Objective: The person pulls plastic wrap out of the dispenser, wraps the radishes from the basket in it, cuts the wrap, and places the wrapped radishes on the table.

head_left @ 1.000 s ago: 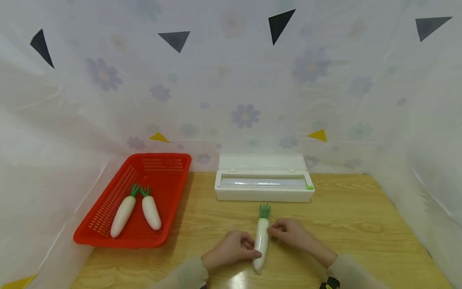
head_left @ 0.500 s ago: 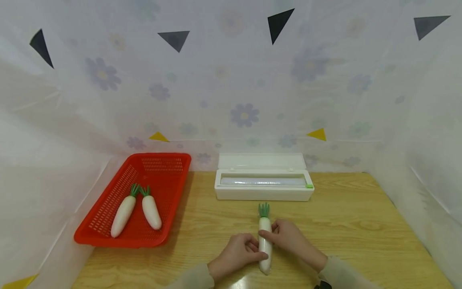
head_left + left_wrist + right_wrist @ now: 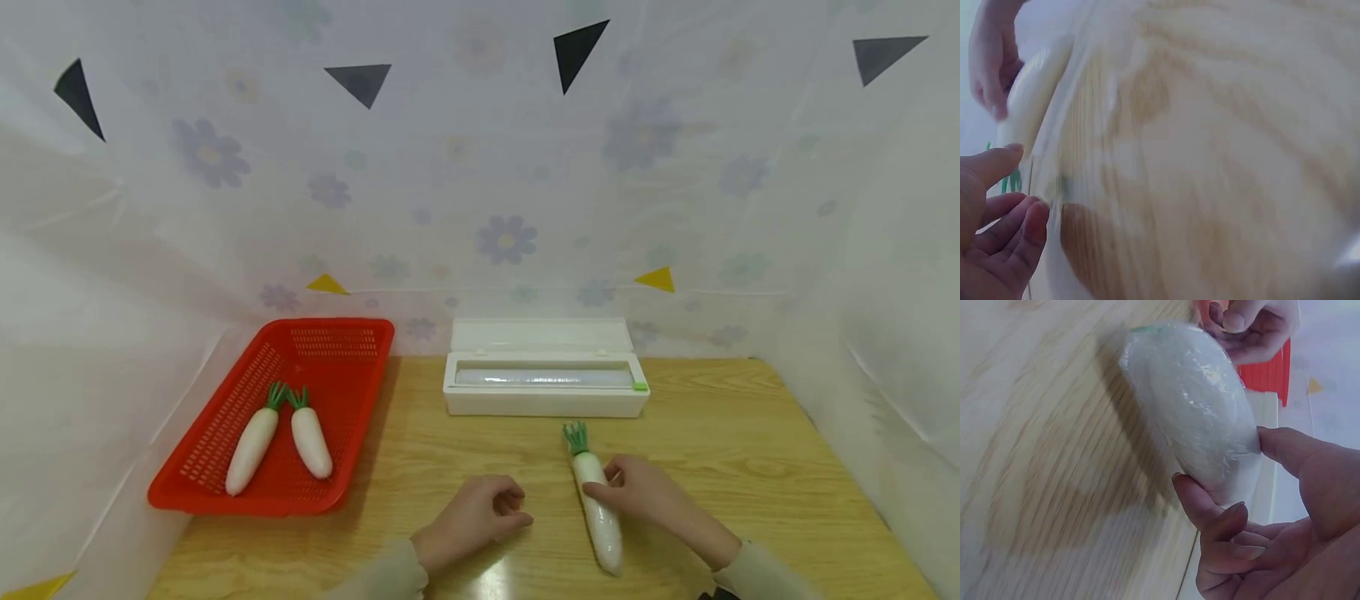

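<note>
A white radish (image 3: 600,518) with green leaf stubs, wrapped in shiny clear film, lies tilted over the wooden table, its leaves toward the back. My right hand (image 3: 643,493) pinches it between thumb and fingers from the right side. In the right wrist view the crinkled film covers the radish (image 3: 1191,400). Left of it, apart from the radish, my left hand (image 3: 480,515) hovers close over the table with loosely bent fingers and nothing between them. The left wrist view shows the left hand's fingers (image 3: 1029,228) free, with the radish (image 3: 1038,94) beyond.
A red plastic basket (image 3: 366,417) on the left holds two unwrapped white radishes (image 3: 252,450). At the back of the wooden table (image 3: 712,467) stands a white cling film box (image 3: 546,405), its lid up and the film roll (image 3: 543,378) inside. White patterned sheeting surrounds the table.
Both hands were at the radish half a second ago. The left hand has let go and moved slightly left, while the right hand has carried the radish rightward and tilted it.
</note>
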Demonstrator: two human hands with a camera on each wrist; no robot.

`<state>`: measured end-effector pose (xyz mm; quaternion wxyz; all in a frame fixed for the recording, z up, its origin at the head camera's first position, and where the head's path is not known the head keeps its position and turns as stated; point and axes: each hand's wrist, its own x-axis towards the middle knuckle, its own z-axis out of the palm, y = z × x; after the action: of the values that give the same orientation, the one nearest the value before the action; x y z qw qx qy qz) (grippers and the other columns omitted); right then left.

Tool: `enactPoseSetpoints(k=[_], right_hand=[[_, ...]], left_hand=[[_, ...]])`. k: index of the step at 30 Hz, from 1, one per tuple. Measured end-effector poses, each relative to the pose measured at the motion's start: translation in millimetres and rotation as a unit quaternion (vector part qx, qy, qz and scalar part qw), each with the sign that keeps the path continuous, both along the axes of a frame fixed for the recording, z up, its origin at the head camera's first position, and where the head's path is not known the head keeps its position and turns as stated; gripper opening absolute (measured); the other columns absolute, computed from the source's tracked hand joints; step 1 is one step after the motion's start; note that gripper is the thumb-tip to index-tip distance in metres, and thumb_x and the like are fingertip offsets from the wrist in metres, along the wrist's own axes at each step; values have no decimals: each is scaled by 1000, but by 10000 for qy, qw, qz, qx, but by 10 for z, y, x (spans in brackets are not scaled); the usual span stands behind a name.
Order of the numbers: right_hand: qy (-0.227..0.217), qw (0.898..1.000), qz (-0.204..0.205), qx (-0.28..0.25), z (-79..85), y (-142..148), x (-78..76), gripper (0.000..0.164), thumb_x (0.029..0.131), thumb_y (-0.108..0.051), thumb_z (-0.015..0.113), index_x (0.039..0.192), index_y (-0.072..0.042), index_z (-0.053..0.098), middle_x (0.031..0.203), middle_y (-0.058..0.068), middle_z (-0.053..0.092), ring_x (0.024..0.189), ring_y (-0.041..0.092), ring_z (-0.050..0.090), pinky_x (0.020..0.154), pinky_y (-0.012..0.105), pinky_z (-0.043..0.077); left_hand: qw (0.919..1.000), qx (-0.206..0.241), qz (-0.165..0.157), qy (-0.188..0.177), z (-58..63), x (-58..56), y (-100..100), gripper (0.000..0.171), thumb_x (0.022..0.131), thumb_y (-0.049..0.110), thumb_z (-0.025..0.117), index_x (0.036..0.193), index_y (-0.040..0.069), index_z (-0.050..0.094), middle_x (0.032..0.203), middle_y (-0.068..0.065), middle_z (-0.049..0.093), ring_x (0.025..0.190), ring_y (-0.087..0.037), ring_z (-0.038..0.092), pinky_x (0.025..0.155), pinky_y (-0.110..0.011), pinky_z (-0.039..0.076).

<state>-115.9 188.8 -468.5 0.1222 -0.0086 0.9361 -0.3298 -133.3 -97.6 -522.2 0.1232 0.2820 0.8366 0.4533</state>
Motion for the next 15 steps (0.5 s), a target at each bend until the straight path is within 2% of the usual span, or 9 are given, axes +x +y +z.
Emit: enactPoseSetpoints(k=[4, 8, 11, 15], right_hand=[[-205, 9997, 119, 45, 41, 255, 41, 39, 93, -40, 76, 104, -3, 70, 91, 4, 71, 81, 17, 64, 67, 37, 54], [-312, 9993, 169, 98, 44, 495, 75, 41, 96, -39, 74, 106, 0, 69, 92, 4, 71, 81, 17, 64, 67, 37, 54], [-367, 9989, 148, 246, 65, 668, 95, 45, 97, -41, 72, 109, 2, 68, 94, 5, 71, 82, 19, 65, 68, 38, 54], [-373, 9982, 87, 470, 112, 908, 91, 50, 98, -41, 70, 113, 6, 68, 97, 6, 72, 84, 21, 67, 68, 39, 55]], left_hand=[[9968, -264, 124, 746, 5, -99, -156, 26, 93, 27, 81, 107, 6, 74, 99, 1, 71, 88, -6, 64, 78, -24, 55], [9847, -736, 491, 1502, 21, -183, -307, 27, 93, 29, 80, 110, 8, 76, 103, 0, 73, 93, -11, 65, 83, -30, 55], [9756, -1036, 719, 1797, 38, -230, -393, 28, 93, 31, 80, 111, 9, 77, 105, 0, 75, 96, -15, 68, 86, -36, 56], [9684, -1271, 918, 1937, 51, -275, -483, 26, 93, 30, 79, 110, 10, 77, 106, -1, 75, 99, -19, 69, 88, -41, 56]])
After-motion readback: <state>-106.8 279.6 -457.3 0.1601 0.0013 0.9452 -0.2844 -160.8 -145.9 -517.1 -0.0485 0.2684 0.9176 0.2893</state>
